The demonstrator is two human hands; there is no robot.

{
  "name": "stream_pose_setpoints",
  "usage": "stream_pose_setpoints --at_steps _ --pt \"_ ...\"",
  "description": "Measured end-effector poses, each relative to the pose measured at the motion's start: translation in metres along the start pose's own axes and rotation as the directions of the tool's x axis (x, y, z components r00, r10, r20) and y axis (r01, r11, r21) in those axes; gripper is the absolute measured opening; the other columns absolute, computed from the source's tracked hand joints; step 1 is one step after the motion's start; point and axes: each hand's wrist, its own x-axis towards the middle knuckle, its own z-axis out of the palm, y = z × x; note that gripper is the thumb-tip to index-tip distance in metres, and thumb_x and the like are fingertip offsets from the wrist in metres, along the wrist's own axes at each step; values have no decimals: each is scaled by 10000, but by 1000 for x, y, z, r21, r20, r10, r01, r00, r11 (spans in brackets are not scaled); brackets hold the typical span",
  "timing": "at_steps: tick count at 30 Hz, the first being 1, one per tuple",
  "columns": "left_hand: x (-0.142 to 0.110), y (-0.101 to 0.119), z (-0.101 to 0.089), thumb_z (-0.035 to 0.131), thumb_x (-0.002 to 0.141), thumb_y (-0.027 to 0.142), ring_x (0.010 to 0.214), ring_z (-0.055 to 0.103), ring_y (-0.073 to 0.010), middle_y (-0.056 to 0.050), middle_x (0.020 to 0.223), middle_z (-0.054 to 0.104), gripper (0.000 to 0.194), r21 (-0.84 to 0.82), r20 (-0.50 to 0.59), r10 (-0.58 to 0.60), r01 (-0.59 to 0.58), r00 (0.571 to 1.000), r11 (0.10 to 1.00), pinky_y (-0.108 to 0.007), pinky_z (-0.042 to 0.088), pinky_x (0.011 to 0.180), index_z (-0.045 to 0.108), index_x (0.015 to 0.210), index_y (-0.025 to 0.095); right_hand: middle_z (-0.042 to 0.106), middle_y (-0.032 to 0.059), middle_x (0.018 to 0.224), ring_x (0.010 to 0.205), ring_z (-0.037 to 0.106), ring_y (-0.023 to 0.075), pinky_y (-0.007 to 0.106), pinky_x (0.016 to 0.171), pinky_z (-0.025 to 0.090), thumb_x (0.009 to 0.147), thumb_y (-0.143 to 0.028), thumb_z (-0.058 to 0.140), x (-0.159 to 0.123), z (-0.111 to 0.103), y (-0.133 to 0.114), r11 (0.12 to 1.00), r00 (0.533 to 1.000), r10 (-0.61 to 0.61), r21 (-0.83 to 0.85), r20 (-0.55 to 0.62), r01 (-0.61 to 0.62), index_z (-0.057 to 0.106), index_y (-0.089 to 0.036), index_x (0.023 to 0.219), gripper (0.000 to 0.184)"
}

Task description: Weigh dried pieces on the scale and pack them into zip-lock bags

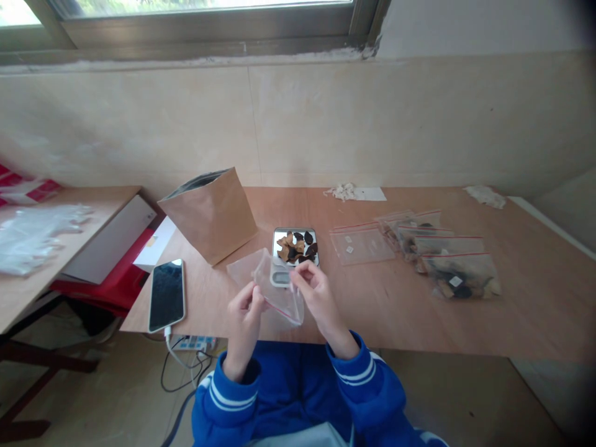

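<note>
Between my two hands hangs a clear zip bag (pixel 278 290) with a red line along its edge, above the front part of the table. My left hand (pixel 245 309) pinches the bag at its left side, thumb against fingers. The fingers of my right hand (pixel 314 290) are pressed together on the bag's right side. Just beyond the bag sits a small digital scale (pixel 280 277), its display partly seen through the plastic. Brown and black dried pieces (pixel 298 246) lie on the scale's plate.
A brown paper pouch (pixel 212 217) stands open at back left, with a charging phone (pixel 166 295) before it. To the right lie a flat clear bag (pixel 362 244) and several filled zip bags (pixel 460 277). White scraps (pixel 343 192) rest near the wall. Plastic bags (pixel 40 239) cover another table.
</note>
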Motion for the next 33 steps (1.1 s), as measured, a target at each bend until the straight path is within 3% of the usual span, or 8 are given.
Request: stream_pose_setpoints --at_steps 3,7,9,14,18,21,27,33 --pt "2 2 -7 471 887 401 513 429 -110 16 523 456 403 49 -64 -19 22 998 999 -220 331 505 474 551 178 530 -33 624 576 530 129 248 570 458 772 -545 648 16 -20 15 991 993 -18 -136 -114 2 477 -206 719 383" --pt "5 2 -11 487 865 389 493 422 -111 19 499 452 395 89 -125 -32 44 992 995 -225 318 484 473 528 184 617 15 761 718 593 153 267 662 489 865 -539 556 26 -43 12 932 988 -51 -348 144 99 557 -184 800 361" --pt "8 2 -12 495 855 385 487 407 -110 25 491 440 387 94 -174 -49 66 983 993 -225 307 476 465 524 187 640 49 909 871 612 170 293 773 498 951 -484 442 29 -49 8 887 971 -114 -419 211 195 602 -183 906 343" --pt "20 2 -16 500 825 371 477 376 -106 32 473 405 381 120 -176 -74 96 982 988 -229 284 471 425 497 193 548 112 1162 1157 525 252 455 1019 415 952 -357 456 42 -62 20 639 933 -336 -698 126 324 613 -219 1140 281" --pt "34 -1 -14 495 818 353 493 403 -112 28 480 425 364 125 -174 -91 113 981 986 -235 297 491 429 498 193 491 127 1267 1237 465 306 511 1041 395 914 -362 541 51 -64 42 508 936 -326 -810 133 292 614 -245 1206 323" --pt "42 -5 -10 489 831 364 519 441 -118 22 500 463 365 102 -144 -85 100 986 990 -235 331 517 455 511 192 499 129 1242 1224 476 315 516 1042 394 883 -359 590 54 -64 51 512 945 -299 -814 131 275 634 -241 1172 315" --pt "45 -10 -5 480 860 427 524 467 -121 12 515 487 399 15 -119 -111 113 987 993 -229 371 519 479 540 188 539 113 1163 1137 553 255 418 993 445 886 -284 577 58 -70 57 648 959 -259 -716 112 259 637 -195 1026 177" --pt "43 -11 0 480 874 446 520 453 -116 11 523 483 418 -51 -98 -141 136 985 989 -226 364 509 477 549 184 579 93 1062 1044 581 239 390 923 466 875 -273 579 61 -75 63 670 944 -317 -683 91 291 660 -189 934 131"
